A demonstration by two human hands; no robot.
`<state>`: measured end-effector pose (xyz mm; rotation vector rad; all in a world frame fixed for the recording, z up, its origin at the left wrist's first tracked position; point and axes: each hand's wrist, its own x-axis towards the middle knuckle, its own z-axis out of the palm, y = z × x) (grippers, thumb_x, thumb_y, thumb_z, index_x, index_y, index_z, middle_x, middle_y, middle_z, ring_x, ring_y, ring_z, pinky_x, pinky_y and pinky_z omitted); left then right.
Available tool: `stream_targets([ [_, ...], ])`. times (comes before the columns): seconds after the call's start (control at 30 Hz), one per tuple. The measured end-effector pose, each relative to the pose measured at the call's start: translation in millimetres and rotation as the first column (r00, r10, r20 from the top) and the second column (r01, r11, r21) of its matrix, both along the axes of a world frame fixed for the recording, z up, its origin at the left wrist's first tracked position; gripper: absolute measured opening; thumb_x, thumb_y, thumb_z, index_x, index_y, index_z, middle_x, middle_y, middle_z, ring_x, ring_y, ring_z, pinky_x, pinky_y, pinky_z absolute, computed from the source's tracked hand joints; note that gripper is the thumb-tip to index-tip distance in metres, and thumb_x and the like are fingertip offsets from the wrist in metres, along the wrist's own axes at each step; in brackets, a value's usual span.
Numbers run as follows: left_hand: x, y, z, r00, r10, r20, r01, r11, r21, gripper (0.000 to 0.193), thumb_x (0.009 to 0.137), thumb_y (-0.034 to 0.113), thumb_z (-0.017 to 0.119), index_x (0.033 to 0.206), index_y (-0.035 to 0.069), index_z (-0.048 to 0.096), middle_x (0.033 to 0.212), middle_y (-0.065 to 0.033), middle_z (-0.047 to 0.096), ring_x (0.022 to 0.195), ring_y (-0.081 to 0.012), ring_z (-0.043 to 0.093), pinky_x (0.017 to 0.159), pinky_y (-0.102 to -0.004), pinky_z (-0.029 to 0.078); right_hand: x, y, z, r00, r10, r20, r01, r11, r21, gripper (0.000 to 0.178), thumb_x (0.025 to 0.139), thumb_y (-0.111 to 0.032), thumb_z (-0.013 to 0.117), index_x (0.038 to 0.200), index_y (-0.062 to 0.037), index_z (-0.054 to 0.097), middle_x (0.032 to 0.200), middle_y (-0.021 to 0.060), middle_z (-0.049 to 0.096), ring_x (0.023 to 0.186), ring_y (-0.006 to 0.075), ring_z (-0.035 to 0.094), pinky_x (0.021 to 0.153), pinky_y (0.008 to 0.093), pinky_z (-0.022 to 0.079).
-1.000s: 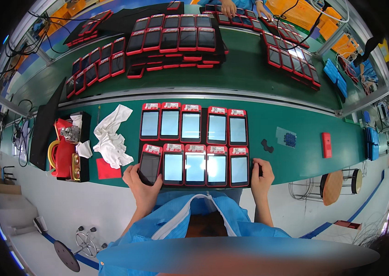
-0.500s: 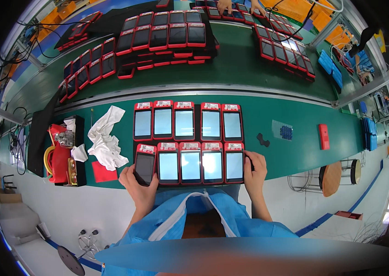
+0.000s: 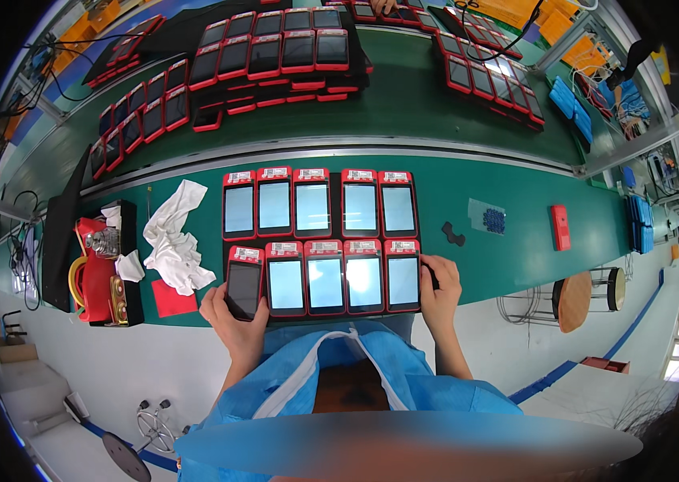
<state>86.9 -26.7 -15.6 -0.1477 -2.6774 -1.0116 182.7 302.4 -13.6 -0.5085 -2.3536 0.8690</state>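
Two rows of red handheld devices with screens lie in front of me on a black tray [image 3: 336,228]. Most screens glow white, such as the far-row middle device [image 3: 312,207] and the near-row right device [image 3: 403,281]. At the near left corner, one device with a dark screen [image 3: 244,283] sits slightly tilted out of line. My left hand [image 3: 236,325] is closed round its lower part, thumb on its right side and fingers on its left. My right hand [image 3: 440,291] curls at the tray's right edge, beside the near-row right device; its fingertips are partly hidden.
Left are a crumpled white cloth [image 3: 176,241], a red square [image 3: 173,297] and a black box [image 3: 132,277] of red items. Right lie a dark flat piece [image 3: 453,234], a bag of blue bits [image 3: 488,218] and a red case [image 3: 559,227]. Stacked devices [image 3: 265,55] stand beyond a metal rail.
The whole view has shifted slightly, so everything sits a little further left and higher. Both hands keep their grip. At the far bench, one of a co-worker's two hands has left view.
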Motion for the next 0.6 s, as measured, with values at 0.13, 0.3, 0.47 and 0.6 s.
stream_targets([
  [0.13, 0.2, 1.4, 2.2, 1.000, 0.006, -0.002, -0.006, 1.000, 0.004, 0.070, 0.068, 0.014, 0.086, 0.125, -0.006, 0.051, 0.127, -0.0208, 0.045, 0.121, -0.0378, 0.041, 0.101, -0.0478, 0.037, 1.0, -0.2, -2.3, 1.000, -0.007, 0.002, 0.007, 1.000, -0.003, 0.019, 0.091, -0.002, 0.060, 0.106, -0.0019, 0.070, 0.103, 0.0141, 0.067, 0.099, 0.0284, 0.063, 0.089, 0.0360, 0.048],
  [0.3, -0.1, 0.9, 2.0, 1.000, 0.004, -0.009, -0.004, 1.000, -0.009, 0.070, 0.067, 0.013, 0.086, 0.125, -0.006, 0.051, 0.127, -0.0206, 0.046, 0.120, -0.0379, 0.041, 0.101, -0.0479, 0.037, -1.0, -2.0, 1.0, 1.000, -0.006, -0.018, 0.005, 0.999, -0.042, 0.019, 0.088, -0.003, 0.061, 0.105, -0.0038, 0.071, 0.101, 0.0128, 0.067, 0.097, 0.0302, 0.062, 0.088, 0.0385, 0.046],
  [0.47, 0.5, 1.6, 4.0, 1.000, 0.000, -0.007, 0.000, 1.000, -0.014, 0.065, 0.071, 0.012, 0.083, 0.126, -0.003, 0.050, 0.128, -0.0194, 0.045, 0.122, -0.0368, 0.042, 0.103, -0.0466, 0.037, -1.6, -2.3, 2.2, 1.000, -0.008, -0.019, 0.007, 0.999, -0.050, 0.019, 0.088, -0.002, 0.061, 0.104, -0.0035, 0.071, 0.101, 0.0128, 0.067, 0.097, 0.0298, 0.062, 0.089, 0.0384, 0.045],
  [0.6, 0.2, 1.5, 3.3, 1.000, -0.006, -0.009, 0.006, 1.000, -0.007, 0.066, 0.071, 0.012, 0.083, 0.127, -0.003, 0.050, 0.128, -0.0198, 0.045, 0.122, -0.0371, 0.042, 0.103, -0.0471, 0.036, -0.6, -1.8, -0.4, 1.000, -0.012, -0.026, 0.011, 0.998, -0.058, 0.018, 0.088, -0.002, 0.061, 0.104, -0.0032, 0.071, 0.101, 0.0131, 0.067, 0.097, 0.0296, 0.062, 0.089, 0.0387, 0.045],
])
